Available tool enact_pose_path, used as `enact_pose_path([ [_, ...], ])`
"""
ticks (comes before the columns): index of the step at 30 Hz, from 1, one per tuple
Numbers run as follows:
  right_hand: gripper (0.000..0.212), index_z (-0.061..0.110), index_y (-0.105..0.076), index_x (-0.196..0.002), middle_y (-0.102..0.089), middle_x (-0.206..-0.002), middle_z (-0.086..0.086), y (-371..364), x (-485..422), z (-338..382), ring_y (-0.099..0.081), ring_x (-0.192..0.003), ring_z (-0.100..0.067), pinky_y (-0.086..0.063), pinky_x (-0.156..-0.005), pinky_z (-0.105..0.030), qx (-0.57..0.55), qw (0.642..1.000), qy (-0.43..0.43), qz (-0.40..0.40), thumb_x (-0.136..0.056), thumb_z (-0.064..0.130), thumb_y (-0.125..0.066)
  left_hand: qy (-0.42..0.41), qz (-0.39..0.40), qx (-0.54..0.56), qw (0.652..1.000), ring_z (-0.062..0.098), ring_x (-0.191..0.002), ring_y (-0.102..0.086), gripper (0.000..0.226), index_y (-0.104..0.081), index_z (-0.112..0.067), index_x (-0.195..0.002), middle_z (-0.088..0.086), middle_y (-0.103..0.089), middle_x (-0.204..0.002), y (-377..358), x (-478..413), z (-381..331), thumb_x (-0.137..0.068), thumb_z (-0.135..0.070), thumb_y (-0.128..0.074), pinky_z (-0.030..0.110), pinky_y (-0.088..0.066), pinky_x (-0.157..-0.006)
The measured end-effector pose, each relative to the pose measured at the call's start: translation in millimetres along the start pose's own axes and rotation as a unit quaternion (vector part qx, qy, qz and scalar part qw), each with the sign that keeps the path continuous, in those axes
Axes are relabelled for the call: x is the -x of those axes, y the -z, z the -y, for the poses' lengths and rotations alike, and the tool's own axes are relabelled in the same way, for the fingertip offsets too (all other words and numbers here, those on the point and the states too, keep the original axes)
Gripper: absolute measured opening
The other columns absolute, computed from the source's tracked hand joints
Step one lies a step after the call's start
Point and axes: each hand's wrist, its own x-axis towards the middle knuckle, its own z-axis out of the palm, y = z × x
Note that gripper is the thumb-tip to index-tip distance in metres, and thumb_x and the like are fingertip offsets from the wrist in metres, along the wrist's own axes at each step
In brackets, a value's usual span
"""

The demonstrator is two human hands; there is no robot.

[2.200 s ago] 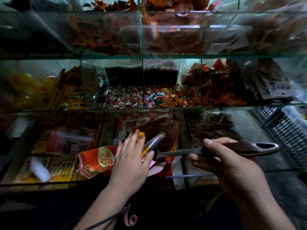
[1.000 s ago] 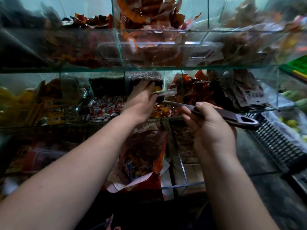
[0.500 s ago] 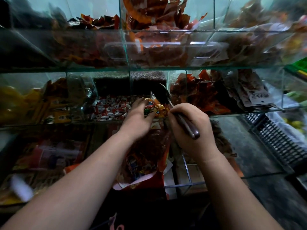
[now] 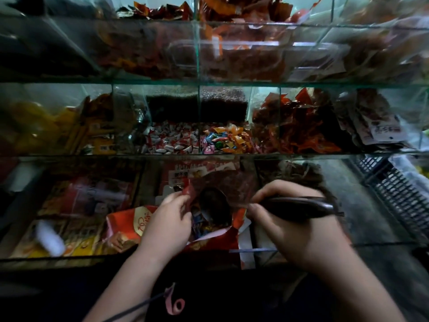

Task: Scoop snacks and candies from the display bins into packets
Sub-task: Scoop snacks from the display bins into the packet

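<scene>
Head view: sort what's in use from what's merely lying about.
In use:
left hand, pinching the red packet open
right hand, gripping the scoop, its bowl inside the packet
mixed candy bin

Lying about:
red-and-white candy bin
orange bag
black crate

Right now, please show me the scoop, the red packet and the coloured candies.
scoop point(image 4: 299, 206), head view, on its dark handle.
red packet point(image 4: 234, 184), head view, on its raised back wall.
coloured candies point(image 4: 226, 139), head view, on the middle of the heap.
</scene>
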Motion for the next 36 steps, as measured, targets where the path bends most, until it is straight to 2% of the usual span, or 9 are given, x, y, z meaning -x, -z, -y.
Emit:
enact_pose_path([
  [3, 0.01, 0.026, -0.072, -0.081, -0.072, -0.078, 0.01, -37, -18, -13, -0.066, -0.076, -0.002, -0.051, -0.068, -0.019, 0.031, 0.998, 0.008, 0.056, -0.084, 0.017, -0.075, -0.031, 0.026, 0.006, 0.999, 0.009, -0.14, -0.039, 0.065, -0.035, -0.029, -0.154, -0.013, -0.035, -0.157, -3, 1, 0, -0.095, -0.011, -0.053, 0.024, -0.031, -0.115],
  [5, 0.005, 0.025, -0.071, -0.091, -0.072, -0.091, 0.007, -65, -30, -30, -0.067, -0.089, -0.012, -0.054, -0.079, -0.031, 0.105, 0.989, 0.047, 0.09, -0.087, 0.021, -0.072, -0.037, 0.039, 0.017, 0.998, 0.009, -0.14, -0.039, 0.07, -0.028, -0.034, -0.154, -0.015, -0.03, -0.158, -3, 2, 1, -0.093, -0.008, -0.049, 0.027, -0.035, -0.114],
  [8, 0.007, 0.028, -0.068, -0.091, -0.072, -0.087, 0.006, -86, -37, -51, -0.067, -0.085, -0.017, -0.057, -0.074, -0.038, 0.094, 0.989, -0.039, 0.104, -0.09, 0.035, -0.071, -0.018, 0.055, 0.011, 0.998, 0.015, -0.145, -0.034, 0.076, -0.019, -0.031, -0.157, -0.011, -0.019, -0.163, -5, 7, 6, -0.091, -0.009, -0.048, 0.027, -0.032, -0.114],
  [12, 0.01, 0.028, -0.068, -0.083, -0.069, -0.074, 0.007, -99, -34, -59, -0.066, -0.074, -0.011, -0.057, -0.068, -0.035, 0.066, 0.991, -0.086, 0.08, -0.085, 0.035, -0.074, -0.016, 0.066, -0.005, 0.998, 0.017, -0.143, -0.037, 0.092, -0.004, -0.038, -0.156, -0.021, -0.006, -0.163, -10, 13, 8, -0.087, -0.029, -0.064, 0.023, -0.04, -0.102],
  [16, 0.011, 0.028, -0.07, -0.072, -0.07, -0.069, 0.011, -91, -34, -53, -0.064, -0.065, 0.0, -0.048, -0.059, -0.018, 0.026, 0.987, -0.1, 0.123, -0.079, 0.029, -0.079, -0.028, 0.078, -0.011, 0.996, 0.013, -0.137, -0.044, 0.124, 0.003, -0.051, -0.152, -0.034, -0.004, -0.157, -6, 14, 5, -0.058, -0.067, -0.077, 0.031, -0.052, -0.091],
  [20, 0.013, 0.017, -0.075, -0.068, -0.071, -0.06, 0.005, -77, -42, -52, -0.061, -0.051, 0.0, -0.044, -0.048, -0.012, -0.093, 0.977, -0.178, 0.069, -0.079, 0.018, -0.082, -0.006, 0.124, -0.003, 0.992, 0.012, -0.142, -0.035, 0.146, 0.016, -0.055, -0.145, -0.044, 0.01, -0.149, -3, 13, 8, -0.043, -0.065, -0.088, 0.022, -0.044, -0.09],
  [25, 0.014, 0.011, -0.076, -0.069, -0.07, -0.06, 0.001, -62, -32, -58, -0.058, -0.047, -0.003, -0.04, -0.041, -0.012, -0.256, 0.925, -0.274, -0.056, -0.081, 0.015, -0.081, -0.01, 0.13, 0.005, 0.991, 0.009, -0.143, -0.032, 0.144, 0.013, -0.057, -0.144, -0.048, 0.008, -0.145, 0, 14, 14, -0.041, -0.066, -0.087, 0.021, -0.043, -0.096],
  [30, 0.02, 0.017, -0.073, -0.066, -0.067, -0.059, -0.006, -36, -22, -52, -0.062, -0.042, -0.017, -0.041, -0.038, -0.02, -0.327, 0.896, -0.289, -0.076, -0.086, 0.016, -0.076, -0.035, 0.103, -0.023, 0.994, 0.007, -0.151, -0.009, 0.141, 0.014, -0.042, -0.154, -0.041, 0.02, -0.15, 2, 11, 14, -0.055, -0.072, -0.082, 0.027, -0.03, -0.112],
  [36, 0.024, 0.016, -0.065, -0.068, -0.066, -0.064, -0.011, -5, -7, -30, -0.075, -0.065, -0.041, -0.059, -0.049, -0.033, -0.462, 0.835, -0.289, -0.077, -0.091, 0.009, -0.067, -0.028, 0.045, -0.019, 0.998, 0.007, -0.151, -0.006, 0.09, -0.012, -0.034, -0.158, -0.026, 0.002, -0.162, -3, 5, -1, -0.086, -0.078, -0.042, 0.037, -0.023, -0.119],
])
